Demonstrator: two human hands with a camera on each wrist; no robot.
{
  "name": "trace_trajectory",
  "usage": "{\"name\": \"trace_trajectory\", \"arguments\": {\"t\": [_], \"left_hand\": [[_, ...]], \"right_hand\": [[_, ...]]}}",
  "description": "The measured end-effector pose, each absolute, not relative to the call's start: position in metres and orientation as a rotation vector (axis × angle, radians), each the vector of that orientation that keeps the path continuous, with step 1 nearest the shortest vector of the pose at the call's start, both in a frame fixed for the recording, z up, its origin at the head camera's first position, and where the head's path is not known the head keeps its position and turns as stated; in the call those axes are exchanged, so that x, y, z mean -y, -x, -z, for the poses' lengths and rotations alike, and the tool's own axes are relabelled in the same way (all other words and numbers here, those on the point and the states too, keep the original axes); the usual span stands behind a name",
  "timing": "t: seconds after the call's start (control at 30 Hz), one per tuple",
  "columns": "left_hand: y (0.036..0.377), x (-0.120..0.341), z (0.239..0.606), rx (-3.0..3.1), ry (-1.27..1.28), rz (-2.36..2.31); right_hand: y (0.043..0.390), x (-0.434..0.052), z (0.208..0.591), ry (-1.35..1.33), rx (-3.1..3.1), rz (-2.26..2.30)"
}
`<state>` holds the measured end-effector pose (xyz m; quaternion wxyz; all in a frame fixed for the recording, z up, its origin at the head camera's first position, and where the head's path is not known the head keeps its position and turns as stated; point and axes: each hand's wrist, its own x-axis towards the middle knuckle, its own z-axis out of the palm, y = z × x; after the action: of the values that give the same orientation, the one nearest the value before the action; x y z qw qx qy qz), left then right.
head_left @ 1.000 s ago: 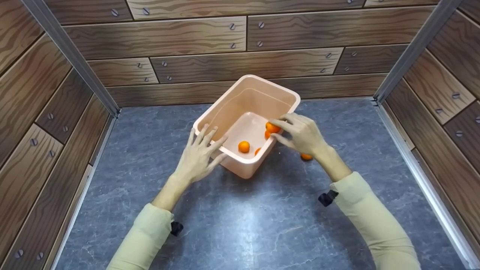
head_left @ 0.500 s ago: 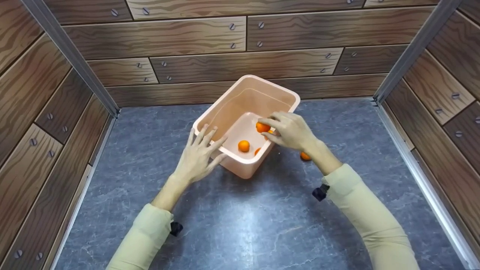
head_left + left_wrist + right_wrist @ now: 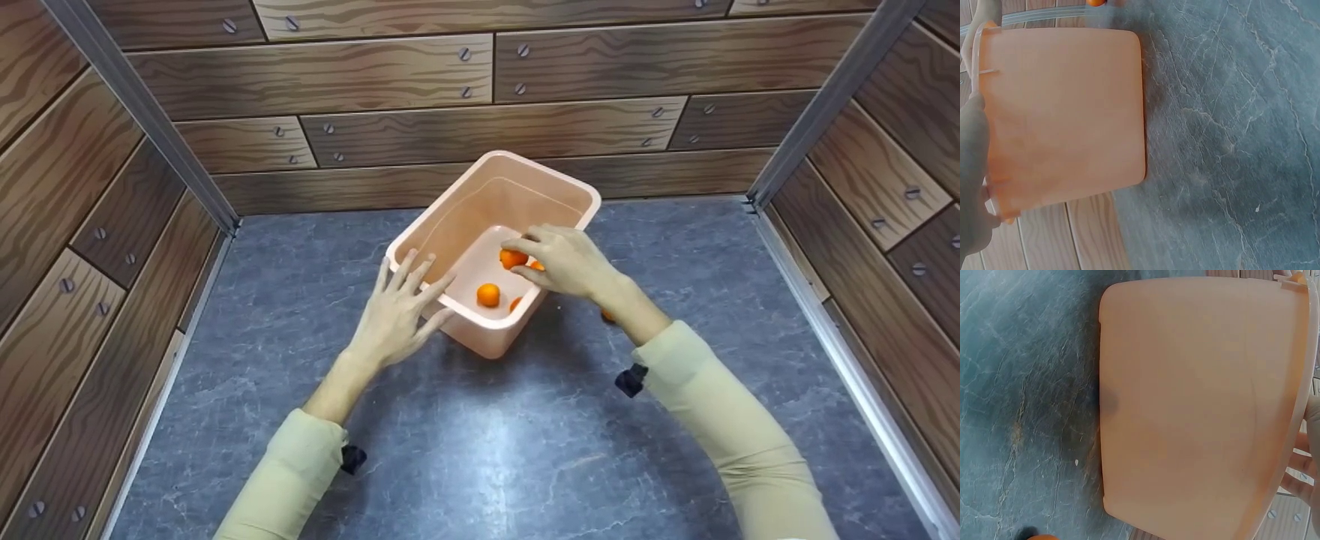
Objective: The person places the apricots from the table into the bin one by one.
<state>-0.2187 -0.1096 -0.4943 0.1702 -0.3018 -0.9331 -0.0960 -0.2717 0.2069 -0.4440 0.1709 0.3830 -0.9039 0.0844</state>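
Overhead, the head view shows a peach plastic bin (image 3: 495, 225) standing toward the far edge of the grey marbled surface (image 3: 480, 450), close to the wood-patterned back wall (image 3: 390, 127). The left hand (image 3: 397, 315) rests on the bin's near-left rim with its fingers (image 3: 409, 274) spread straight and grasping nothing. The right hand (image 3: 566, 262) reaches over the right rim into the bin, its fingertips pinching a small orange ball (image 3: 512, 259) above the bin's floor. A second ball (image 3: 488, 295) lies loose on the bin floor near the front wall, two more peek out partly hidden, one by the front-right corner (image 3: 516, 303) and one behind the right hand (image 3: 536, 265), and another ball (image 3: 606, 316) sits on the surface just outside the bin, mostly hidden by the right wrist.

From the left wrist view, the bin's outer wall (image 3: 1067, 112) fills the frame, with the hand blurred at the left edge and one ball (image 3: 1095, 2) at the top edge.

From the right wrist view, the bin's side (image 3: 1196, 405) stands over the surface, fingers showing at the right rim (image 3: 1303, 467).
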Motion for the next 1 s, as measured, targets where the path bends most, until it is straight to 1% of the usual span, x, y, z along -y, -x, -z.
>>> {"name": "trace_trajectory", "arguments": {"t": [0.4, 0.67, 1.0], "left_hand": [[0.218, 0.11, 0.496, 2.606, 0.864, 0.287], [0.218, 0.109, 0.495, 2.623, 0.857, 0.304], [0.218, 0.109, 0.495, 2.629, 0.856, 0.289]], "right_hand": [[0.268, -0.212, 0.44, -1.064, 2.541, -0.149], [0.263, -0.227, 0.439, -1.055, 2.491, -0.186], [0.254, -0.249, 0.447, -1.037, 2.419, -0.235]]}}
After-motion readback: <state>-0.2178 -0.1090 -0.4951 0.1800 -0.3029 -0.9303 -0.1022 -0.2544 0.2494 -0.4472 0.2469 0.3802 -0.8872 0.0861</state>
